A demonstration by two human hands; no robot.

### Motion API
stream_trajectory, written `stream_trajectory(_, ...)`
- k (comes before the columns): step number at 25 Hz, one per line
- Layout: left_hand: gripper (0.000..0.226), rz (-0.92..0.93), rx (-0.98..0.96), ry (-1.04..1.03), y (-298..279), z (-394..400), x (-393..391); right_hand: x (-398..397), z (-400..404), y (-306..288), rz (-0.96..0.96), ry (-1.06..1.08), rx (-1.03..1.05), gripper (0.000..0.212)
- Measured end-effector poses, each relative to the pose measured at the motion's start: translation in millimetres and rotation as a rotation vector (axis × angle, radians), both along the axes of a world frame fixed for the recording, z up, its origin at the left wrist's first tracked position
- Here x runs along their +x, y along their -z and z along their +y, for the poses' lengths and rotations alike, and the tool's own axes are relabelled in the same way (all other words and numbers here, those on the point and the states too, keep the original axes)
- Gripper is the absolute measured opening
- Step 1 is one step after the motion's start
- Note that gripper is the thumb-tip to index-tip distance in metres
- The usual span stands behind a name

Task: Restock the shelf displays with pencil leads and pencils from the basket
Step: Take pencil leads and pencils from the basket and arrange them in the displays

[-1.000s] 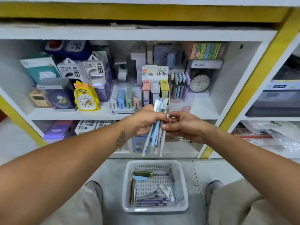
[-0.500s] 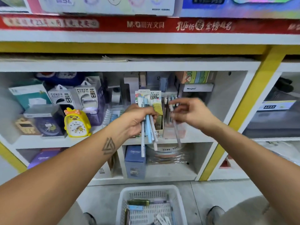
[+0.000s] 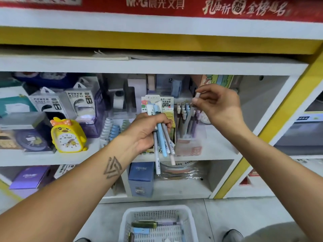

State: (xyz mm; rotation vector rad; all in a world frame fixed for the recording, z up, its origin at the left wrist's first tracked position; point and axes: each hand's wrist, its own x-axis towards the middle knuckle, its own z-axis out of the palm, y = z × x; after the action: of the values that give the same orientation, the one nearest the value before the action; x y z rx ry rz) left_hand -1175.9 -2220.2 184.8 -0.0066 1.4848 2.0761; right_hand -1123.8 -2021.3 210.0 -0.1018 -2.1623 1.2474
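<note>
The shelf [image 3: 218, 154] fills the view, its back rows blurred. At six o'clock the basket [image 3: 125, 222] is cut off by the frame edge. The left hand [image 3: 148, 131] grips a bundle of pencils [image 3: 161, 137]; at two o'clock of it the right hand [image 3: 220, 105] pinches one grey pencil [image 3: 189, 117] above the pencil display [image 3: 187, 119].

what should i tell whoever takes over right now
Left hand grips a bundle of pencils in front of the middle shelf.
Right hand pinches one grey pencil by its top, its tip down in the pencil display.
Basket on the floor holds more stock.
Done: that pencil is nearly in.
Left: release it, place the bundle, then empty the basket.
</note>
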Motion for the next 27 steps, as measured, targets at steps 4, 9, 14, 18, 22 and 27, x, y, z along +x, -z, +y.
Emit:
stream_trajectory(4,0.010,-0.009,0.055,-0.006,-1.4,-2.0,-2.1,-0.9,1.6,19.2,-0.133,0.043,0.195,0.018)
stream_trajectory(9,0.008,0.002,0.078,-0.004,-3.9,-4.1,-2.1,-3.2,-1.5,36.1,-0.173,0.017,0.283,0.014)
stream_trajectory(14,0.008,0.001,0.104,0.007,-4.4,-7.1,-0.8,-3.5,-1.3,41.8,-0.198,0.003,0.354,0.007)
stream_trajectory(18,0.008,0.002,0.130,0.001,-6.7,-7.1,0.7,-2.3,1.1,45.6,-0.261,-0.013,0.568,0.028)
stream_trajectory(22,0.008,0.000,0.150,0.003,-8.7,-7.3,0.1,-3.0,7.4,39.4,-0.245,0.041,0.489,0.034)
stream_trajectory(27,0.010,-0.022,0.204,-0.002,-8.8,-5.4,-2.4,-1.5,20.6,27.1,-0.184,0.146,0.236,0.032)
